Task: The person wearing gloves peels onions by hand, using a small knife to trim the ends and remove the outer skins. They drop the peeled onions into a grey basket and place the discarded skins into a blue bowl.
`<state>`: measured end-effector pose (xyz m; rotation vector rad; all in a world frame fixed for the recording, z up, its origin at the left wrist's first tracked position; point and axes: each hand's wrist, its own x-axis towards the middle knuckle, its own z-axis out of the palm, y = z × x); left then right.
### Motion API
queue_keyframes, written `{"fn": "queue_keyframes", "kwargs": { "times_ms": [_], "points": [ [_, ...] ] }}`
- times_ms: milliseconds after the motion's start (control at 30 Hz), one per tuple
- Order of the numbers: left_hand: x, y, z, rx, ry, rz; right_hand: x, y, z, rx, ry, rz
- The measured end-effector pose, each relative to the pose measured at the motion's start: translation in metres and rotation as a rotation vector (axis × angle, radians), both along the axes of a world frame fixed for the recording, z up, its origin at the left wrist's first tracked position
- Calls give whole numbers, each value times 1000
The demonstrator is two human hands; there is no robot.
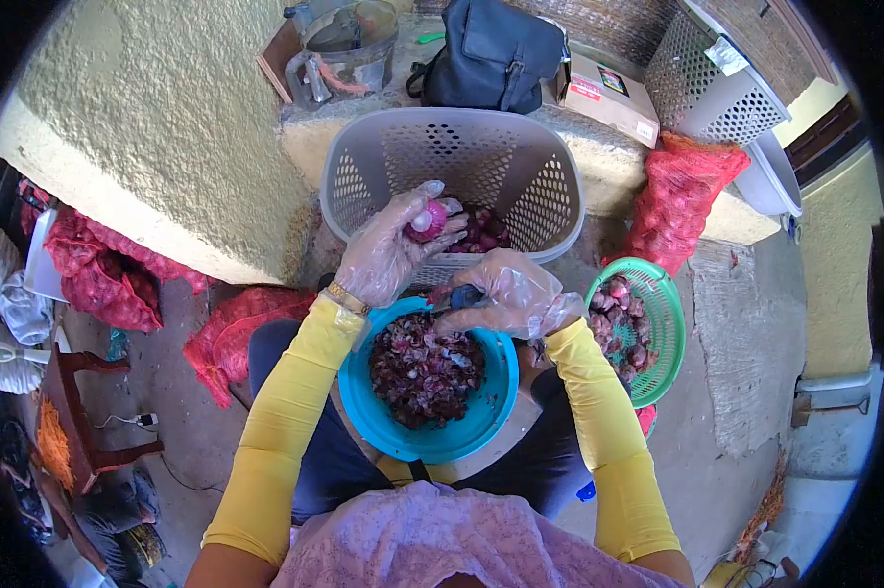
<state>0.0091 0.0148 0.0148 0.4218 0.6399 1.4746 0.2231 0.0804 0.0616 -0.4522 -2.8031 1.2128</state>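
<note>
My left hand (385,245), in a clear plastic glove, is raised palm-up over the near rim of the grey basket and holds a peeled-looking red onion (426,221) against its fingers. In my gloved right hand (515,292), closed above the blue basin, is a small knife with a dark handle (464,297); its blade is hard to make out. Below both hands, the blue basin (357,407) contains onion skins and scraps (424,377). Red onions (483,231) lie at the bottom of the perforated grey basket (452,121).
A green basket (673,338) of onions stands to my right. Red mesh sacks (682,196) (236,338) flank me. On the ledge ahead are a black backpack (501,54), a cardboard box (608,98) and a clear bucket (354,44). A wooden stool (79,416) is at left.
</note>
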Motion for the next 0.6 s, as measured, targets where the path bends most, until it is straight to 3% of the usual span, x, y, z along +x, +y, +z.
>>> {"fn": "queue_keyframes", "kwargs": {
  "times_ms": [67,133,233,600],
  "points": [
    [0,0,0,12,36,3,2,0,-8,-22,22,-12],
    [0,-1,-2,47,31,-5,2,-1,-21,154,201,22],
    [-2,0,-3,53,23,-11,3,1,-10,82,29,47],
    [-3,0,-2,-19,-10,42,4,-2,-20,216,4,62]
  ]
}}
